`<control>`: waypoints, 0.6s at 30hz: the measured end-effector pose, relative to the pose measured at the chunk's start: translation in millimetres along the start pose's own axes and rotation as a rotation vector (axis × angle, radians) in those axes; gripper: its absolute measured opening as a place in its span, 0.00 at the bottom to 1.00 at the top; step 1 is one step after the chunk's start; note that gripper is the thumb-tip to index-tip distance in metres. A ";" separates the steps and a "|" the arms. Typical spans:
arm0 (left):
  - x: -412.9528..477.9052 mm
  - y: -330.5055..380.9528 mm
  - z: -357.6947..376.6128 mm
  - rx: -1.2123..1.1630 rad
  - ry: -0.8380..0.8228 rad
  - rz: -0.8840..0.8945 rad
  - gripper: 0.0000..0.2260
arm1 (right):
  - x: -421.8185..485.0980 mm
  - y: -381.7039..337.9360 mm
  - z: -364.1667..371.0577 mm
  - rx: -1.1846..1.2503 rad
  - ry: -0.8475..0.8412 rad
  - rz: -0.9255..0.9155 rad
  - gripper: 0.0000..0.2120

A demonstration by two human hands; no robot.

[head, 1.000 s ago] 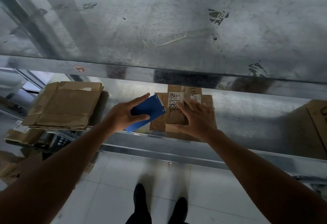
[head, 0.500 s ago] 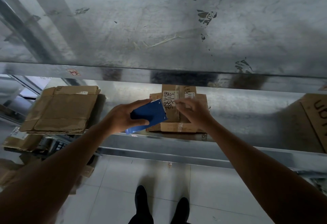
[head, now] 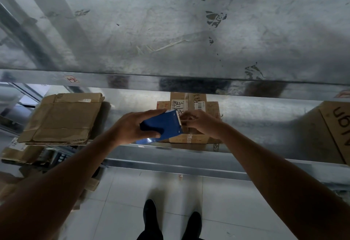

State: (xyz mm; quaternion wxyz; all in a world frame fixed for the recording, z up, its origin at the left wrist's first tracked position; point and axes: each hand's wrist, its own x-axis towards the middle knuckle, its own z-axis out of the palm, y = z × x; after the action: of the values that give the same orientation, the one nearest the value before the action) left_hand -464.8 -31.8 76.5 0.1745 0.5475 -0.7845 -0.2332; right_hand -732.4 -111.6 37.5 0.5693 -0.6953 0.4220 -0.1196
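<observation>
"Blue thing in your left hand [head: 132,126]: what is it?"

"A tape dispenser [head: 164,124]. My fingers lie over its top and my thumb is hooked underneath, so I have it firmly gripped, with the toothed edge facing three o'clock."

"And your right hand [head: 202,124]?"

"Just beside it at three o'clock, fingertips curled in and pinching right at that toothed edge. Whether any tape lies between them, I can't make out."

"Where is all this?"

"Over the small cardboard box [head: 189,138], which sits at the front of the metal shelf [head: 255,118], dead ahead at twelve o'clock. My right hand rests on its top; the dispenser hangs over its near left corner."

"Anything else on the shelf?"

"Flattened cardboard [head: 62,118] well apart at nine o'clock, and a large box [head: 333,126] at three. My shoes [head: 151,215] are on the tiled floor [head: 236,201] at six."
</observation>
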 end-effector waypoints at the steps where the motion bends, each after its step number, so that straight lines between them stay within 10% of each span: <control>1: -0.4 -1.3 0.1 0.001 0.003 0.004 0.32 | -0.6 -1.6 -0.1 0.001 -0.017 -0.002 0.09; 18: -0.6 -5.0 1.8 -0.053 -0.009 0.010 0.32 | 5.8 -10.1 -4.6 0.237 0.020 0.082 0.05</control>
State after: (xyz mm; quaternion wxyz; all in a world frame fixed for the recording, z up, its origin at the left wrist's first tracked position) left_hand -461.7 -32.4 72.3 0.1865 0.5378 -0.7816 -0.2554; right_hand -727.3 -119.0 46.2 0.6477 -0.6041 0.4385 -0.1522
